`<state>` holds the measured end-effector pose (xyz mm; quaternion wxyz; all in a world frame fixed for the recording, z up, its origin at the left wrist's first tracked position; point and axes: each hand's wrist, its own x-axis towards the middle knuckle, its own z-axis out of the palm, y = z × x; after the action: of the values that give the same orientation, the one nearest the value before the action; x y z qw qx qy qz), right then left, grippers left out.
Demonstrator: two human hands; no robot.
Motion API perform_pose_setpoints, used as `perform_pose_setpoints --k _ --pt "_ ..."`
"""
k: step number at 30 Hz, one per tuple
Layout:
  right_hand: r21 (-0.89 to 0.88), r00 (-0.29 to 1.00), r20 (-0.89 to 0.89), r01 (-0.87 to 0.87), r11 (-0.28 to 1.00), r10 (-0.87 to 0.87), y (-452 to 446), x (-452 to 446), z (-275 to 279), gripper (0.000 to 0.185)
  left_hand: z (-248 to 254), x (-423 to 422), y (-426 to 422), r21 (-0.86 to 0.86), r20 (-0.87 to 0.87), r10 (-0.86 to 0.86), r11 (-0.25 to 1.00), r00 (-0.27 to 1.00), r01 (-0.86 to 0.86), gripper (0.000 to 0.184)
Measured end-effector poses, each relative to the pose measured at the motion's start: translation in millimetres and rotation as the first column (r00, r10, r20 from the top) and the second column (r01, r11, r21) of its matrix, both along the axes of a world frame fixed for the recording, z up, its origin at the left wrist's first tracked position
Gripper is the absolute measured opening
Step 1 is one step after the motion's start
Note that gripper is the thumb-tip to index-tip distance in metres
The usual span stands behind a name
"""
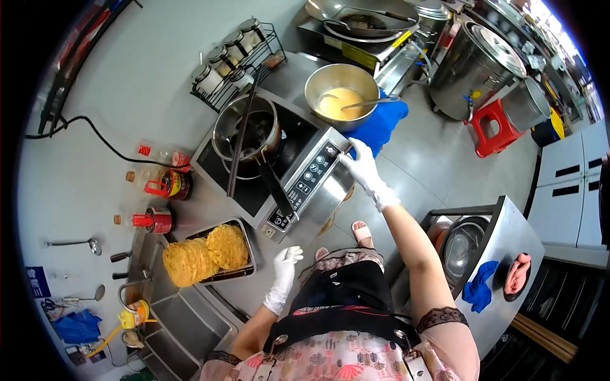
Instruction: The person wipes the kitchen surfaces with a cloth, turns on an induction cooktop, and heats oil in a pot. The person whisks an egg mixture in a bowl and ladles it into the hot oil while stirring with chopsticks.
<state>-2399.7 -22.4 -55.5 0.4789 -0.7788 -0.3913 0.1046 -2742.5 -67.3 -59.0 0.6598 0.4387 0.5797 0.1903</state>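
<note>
My right hand [363,170], in a white glove, is at the end of the induction cooker's control panel [306,181]. Its thumb and fingers are apart at the panel's edge, with nothing seen in them. On the cooker stands a steel pot [270,152] with a black handle [274,189]. Long dark chopsticks [239,143] lie across its rim. My left hand [283,277], also gloved, hangs over the counter with fingers extended and holds nothing visible. Nearest to it is a tray [253,259] with several golden fried cakes [227,247].
A steel bowl [311,79] of yellow liquid with a ladle [368,103] stands behind the cooker, beside a blue cloth [384,120]. Bottles [168,184] line the wall. A sink [184,317] lies at lower left. A red stool [492,130] and side table [508,238] stand right.
</note>
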Motion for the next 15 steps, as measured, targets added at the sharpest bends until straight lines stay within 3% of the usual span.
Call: perform_pose_setpoints --k 2,7,15 --pt "-0.128 0.993 -0.113 -0.041 0.991 0.027 27 8 -4 0.057 4 -10 0 0.001 -0.014 0.079 0.997 0.997 -0.079 0.028" --pt "-0.178 0.991 0.132 0.032 0.984 -0.009 34 9 -6 0.051 1 -29 10 0.047 -0.039 0.286 0.958 0.957 -0.284 0.028" --pt "-0.299 0.996 0.071 -0.037 0.954 0.061 34 15 6 0.049 5 -9 36 0.172 -0.04 0.451 0.882 0.891 -0.439 0.036"
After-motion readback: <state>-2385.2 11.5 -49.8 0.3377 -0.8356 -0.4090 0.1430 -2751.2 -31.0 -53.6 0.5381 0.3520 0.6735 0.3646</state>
